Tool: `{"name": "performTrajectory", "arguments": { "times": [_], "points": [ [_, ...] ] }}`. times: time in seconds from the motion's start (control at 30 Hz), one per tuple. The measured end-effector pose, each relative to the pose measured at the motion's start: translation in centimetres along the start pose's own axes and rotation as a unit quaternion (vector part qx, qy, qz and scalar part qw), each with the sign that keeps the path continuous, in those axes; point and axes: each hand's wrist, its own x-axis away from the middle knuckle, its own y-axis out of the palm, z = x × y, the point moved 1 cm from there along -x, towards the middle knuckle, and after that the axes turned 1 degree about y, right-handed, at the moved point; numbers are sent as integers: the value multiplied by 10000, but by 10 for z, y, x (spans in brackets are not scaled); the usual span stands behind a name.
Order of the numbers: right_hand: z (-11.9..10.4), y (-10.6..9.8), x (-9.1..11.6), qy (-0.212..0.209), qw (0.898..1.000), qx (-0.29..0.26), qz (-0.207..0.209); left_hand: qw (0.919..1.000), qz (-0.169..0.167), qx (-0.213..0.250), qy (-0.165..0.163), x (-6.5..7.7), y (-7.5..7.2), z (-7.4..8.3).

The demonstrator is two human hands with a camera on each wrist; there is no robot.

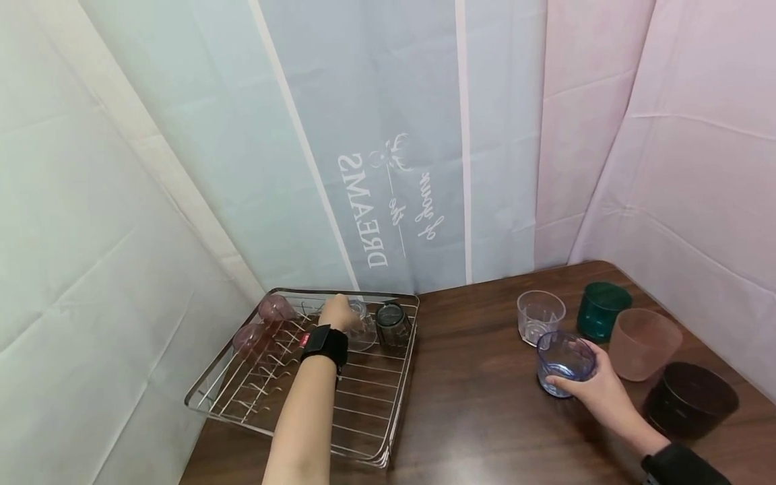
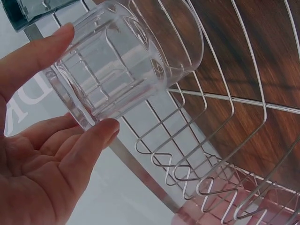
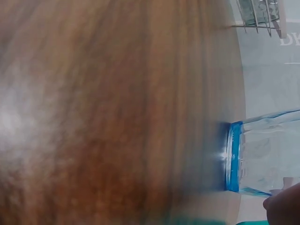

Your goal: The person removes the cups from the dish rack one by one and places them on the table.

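Note:
In the head view my left hand is over the back of a wire dish rack, holding a clear cup. The left wrist view has this clear cup bottom end toward my palm, its base between thumb and fingertips. My right hand grips a blue-tinted clear cup, mouth up, over the right part of the table. Only a fingertip shows beside the blue-tinted cup in the right wrist view.
In the rack, a dark grey cup stands right of my left hand; two pink cups lie along its left side. On the wooden table are a clear cup, a green cup, a pink cup and a black cup.

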Motion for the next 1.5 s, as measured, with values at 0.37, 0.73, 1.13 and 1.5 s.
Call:
{"name": "performTrajectory", "arguments": {
  "times": [0.37,0.73,1.13,1.5],
  "points": [
    [9,11,4,-296,9995,95,60,9997,220,137,-17,13,-4,-17],
    [8,16,4,-438,9987,-33,256,9959,757,426,235,45,-63,-11],
    [12,4,2,-603,9972,81,432,8712,871,4830,-79,98,-73,-16],
    [-6,-7,6,-1254,9913,91,388,6629,192,7481,222,145,-26,15]
  ]
}}
